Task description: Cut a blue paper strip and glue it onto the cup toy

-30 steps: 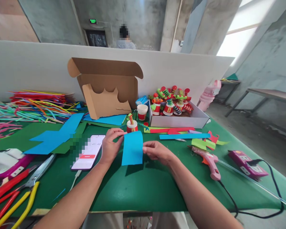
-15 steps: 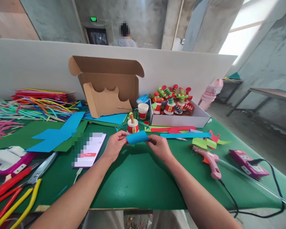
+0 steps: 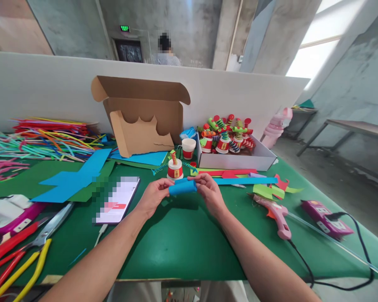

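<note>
A curled piece of blue paper (image 3: 183,188) hangs above the green tabletop, held at both ends. My left hand (image 3: 156,195) pinches its left end between thumb and fingers. My right hand (image 3: 210,193) grips the right end, with the fingers along the upper edge. Just behind the paper stands a paper-cup figure (image 3: 175,167) with a red band, a springy folded neck and blue-green folded arms. Farther back is a red and white paper cup (image 3: 188,149).
A white box (image 3: 236,161) holds several cup figures. To the right lie a pink glue gun (image 3: 279,216) and a purple power strip (image 3: 326,218). On the left are a phone (image 3: 118,201), scissors (image 3: 52,224), blue paper (image 3: 75,176) and pipe cleaners (image 3: 50,138). A cardboard box (image 3: 145,90) stands behind.
The blue paper has turned from tilted to nearly level, and its rolled shape now shows a back edge above the front. My right fingers have shifted up along its top edge.
</note>
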A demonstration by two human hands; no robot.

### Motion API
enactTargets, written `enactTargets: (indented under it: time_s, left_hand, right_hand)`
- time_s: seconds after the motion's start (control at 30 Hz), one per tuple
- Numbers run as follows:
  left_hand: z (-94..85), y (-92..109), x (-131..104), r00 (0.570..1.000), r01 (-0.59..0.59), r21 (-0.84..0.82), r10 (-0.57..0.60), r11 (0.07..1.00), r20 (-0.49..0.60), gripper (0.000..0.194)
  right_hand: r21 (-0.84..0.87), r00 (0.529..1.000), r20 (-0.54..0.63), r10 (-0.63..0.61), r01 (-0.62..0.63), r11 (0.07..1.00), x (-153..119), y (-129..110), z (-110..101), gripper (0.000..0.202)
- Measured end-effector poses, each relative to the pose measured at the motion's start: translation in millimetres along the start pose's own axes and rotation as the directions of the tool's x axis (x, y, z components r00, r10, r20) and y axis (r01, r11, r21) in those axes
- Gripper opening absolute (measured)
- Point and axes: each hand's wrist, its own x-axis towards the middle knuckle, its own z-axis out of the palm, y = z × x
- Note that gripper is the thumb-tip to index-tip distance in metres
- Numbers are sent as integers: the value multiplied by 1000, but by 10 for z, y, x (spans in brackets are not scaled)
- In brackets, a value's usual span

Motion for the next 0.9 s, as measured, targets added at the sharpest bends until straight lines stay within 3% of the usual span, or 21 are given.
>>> enactTargets:
  time_s: [0.13, 0.3, 0.47, 0.6, 0.73, 0.83, 0.9]
  left_hand:
    - [10, -7, -3, 999, -12, 15, 11, 1000, 32, 19]
    - [8, -46, 20, 997, -79, 24, 80, 997, -17, 26]
    - [19, -67, 15, 998, -52, 3, 52, 999, -19, 29]
    - [12, -70, 16, 991, -121, 47, 123, 992, -45, 29]
    - [-10, -96, 49, 979, -193, 84, 197, 978, -46, 40]
    - [-6, -132, 46, 968, -241, 167, 249, 956, -25, 40]
    - [2, -134, 5, 964, -253, 260, 265, 932, -14, 26]
  right_hand:
    - [-55, 997, 35, -73, 75, 996, -31, -18, 25, 23]
    - [-108, 993, 20, -116, 118, 987, -30, -15, 52, 27]
    - [-124, 988, 70, -138, 146, 981, -24, 8, 56, 29]
    - [-120, 985, 77, -157, 165, 979, -15, 43, 44, 50]
    - [-120, 999, 46, -14, 19, 993, 24, 112, -10, 64]
    - [-158, 992, 27, 123, -117, 980, 54, 156, -42, 44]
    - [-180, 989, 15, 144, -139, 974, 61, 155, -46, 34]
